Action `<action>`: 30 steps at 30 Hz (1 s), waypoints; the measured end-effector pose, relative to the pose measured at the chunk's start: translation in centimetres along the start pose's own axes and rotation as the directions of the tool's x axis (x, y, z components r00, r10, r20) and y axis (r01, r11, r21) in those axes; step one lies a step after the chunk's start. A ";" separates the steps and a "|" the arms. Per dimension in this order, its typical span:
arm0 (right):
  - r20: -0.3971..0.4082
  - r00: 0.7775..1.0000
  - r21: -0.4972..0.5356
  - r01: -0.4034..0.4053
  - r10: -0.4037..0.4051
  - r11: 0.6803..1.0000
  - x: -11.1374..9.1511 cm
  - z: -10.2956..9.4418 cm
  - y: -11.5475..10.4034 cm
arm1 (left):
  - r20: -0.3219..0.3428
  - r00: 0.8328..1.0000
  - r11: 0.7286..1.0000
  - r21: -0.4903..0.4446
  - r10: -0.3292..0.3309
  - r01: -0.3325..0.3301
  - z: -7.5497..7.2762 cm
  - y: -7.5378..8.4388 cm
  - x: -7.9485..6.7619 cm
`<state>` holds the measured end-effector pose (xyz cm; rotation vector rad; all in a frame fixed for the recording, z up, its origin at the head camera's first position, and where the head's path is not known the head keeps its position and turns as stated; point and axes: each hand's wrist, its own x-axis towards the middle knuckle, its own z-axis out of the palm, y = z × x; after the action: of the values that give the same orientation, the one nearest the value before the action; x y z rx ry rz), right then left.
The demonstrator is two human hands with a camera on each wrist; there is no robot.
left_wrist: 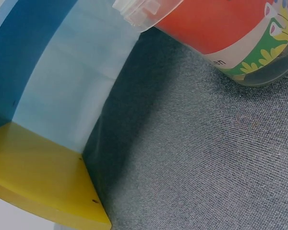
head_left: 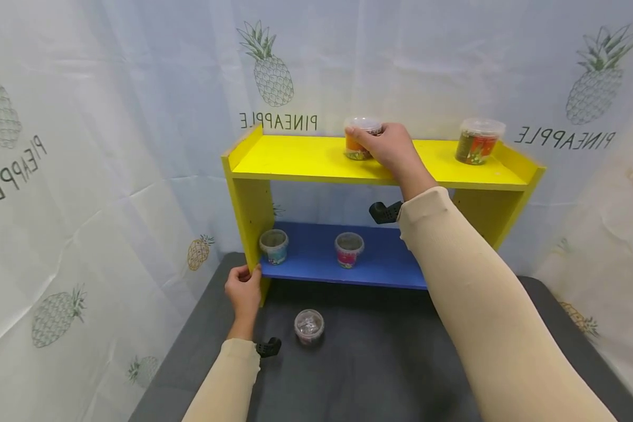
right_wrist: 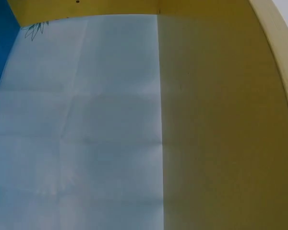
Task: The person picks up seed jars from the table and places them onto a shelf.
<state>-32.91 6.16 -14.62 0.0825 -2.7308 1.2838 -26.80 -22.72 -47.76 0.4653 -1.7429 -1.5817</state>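
My right hand [head_left: 392,146] grips a small lidded plastic tub [head_left: 357,151] with an orange label at the middle of the yellow top shelf [head_left: 300,158]. Lower down, the left hand [head_left: 244,290] pinches the front edge of the shelf unit's yellow side panel [head_left: 247,220], near the blue lower shelf [head_left: 306,268]. Close to that hand, a tub with a light-blue label [head_left: 275,249] sits on the blue shelf. Neither hand shows in its wrist view; the right wrist view has only the shelf's underside, its side panel [right_wrist: 225,120] and the curtain.
A tub with an orange and green label [head_left: 476,143] stands at the top shelf's right end. Another with a pink label [head_left: 348,252] is mid-way along the blue shelf. One more clear-lidded tub [head_left: 309,325] stands on the dark table [head_left: 380,351]. A pineapple-print curtain [head_left: 169,105] hangs behind.
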 end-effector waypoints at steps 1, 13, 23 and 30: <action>-0.002 1.000 -0.001 0.001 -0.001 1.000 -0.1 0.0 0.0 | 0.000 1.000 1.000 0.001 0.002 -0.002 0.0 0.0 0.0; -0.416 0.850 0.201 0.431 -0.322 0.879 -3.0 1.2 1.9 | 0.011 1.000 1.000 0.011 0.006 -0.006 -0.2 -0.2 0.3; -0.588 0.436 0.037 0.856 -0.681 0.515 -9.2 8.5 7.6 | 0.025 1.000 1.000 0.009 -0.011 0.011 -0.1 0.0 0.4; -0.307 0.729 0.323 0.684 -0.612 0.654 -15.0 19.2 15.5 | 0.019 1.000 1.000 0.007 -0.007 0.007 -0.2 0.1 0.2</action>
<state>-21.32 1.25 -40.57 0.8708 -1.9111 1.4916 -26.79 -22.95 -47.62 0.4614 -1.7637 -1.5906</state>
